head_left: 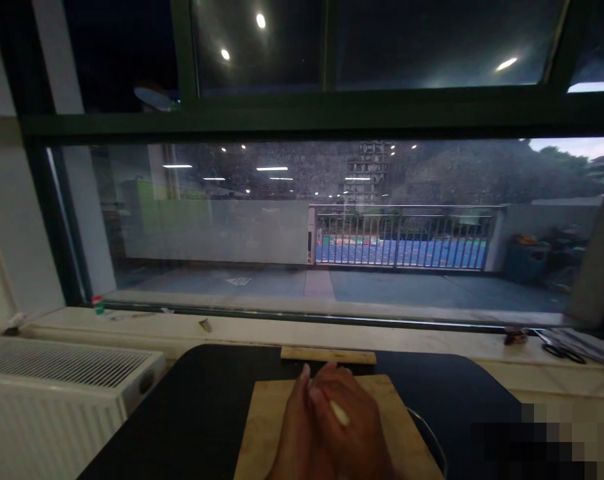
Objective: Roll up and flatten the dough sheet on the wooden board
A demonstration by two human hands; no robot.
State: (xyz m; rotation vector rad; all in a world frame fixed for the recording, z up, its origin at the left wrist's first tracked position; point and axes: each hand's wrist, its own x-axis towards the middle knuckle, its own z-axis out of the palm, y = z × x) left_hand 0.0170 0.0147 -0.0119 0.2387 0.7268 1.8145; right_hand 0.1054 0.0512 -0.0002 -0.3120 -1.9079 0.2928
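Observation:
My two hands are pressed close together above a light wooden board (262, 407) on a dark table. My right hand (355, 417) is closed around a slim tool with a pale, rounded handle (339, 413); its working end is hidden by my fingers. My left hand (298, 423) lies against the right one, thumb pointing up and fingers curled inward. Whatever sits between the two palms is hidden. Beyond the board, a narrow wooden strip (328, 356) lies at the table's far edge.
The black table (212, 380) meets a white windowsill (252, 335) under a wide window. A thin curved wire (435, 437) shows right of the board. Scissors (565, 353) and papers (589, 348) lie on the sill at right; a small red-and-green container (98, 305) stands left. A radiator (67, 393) flanks the table.

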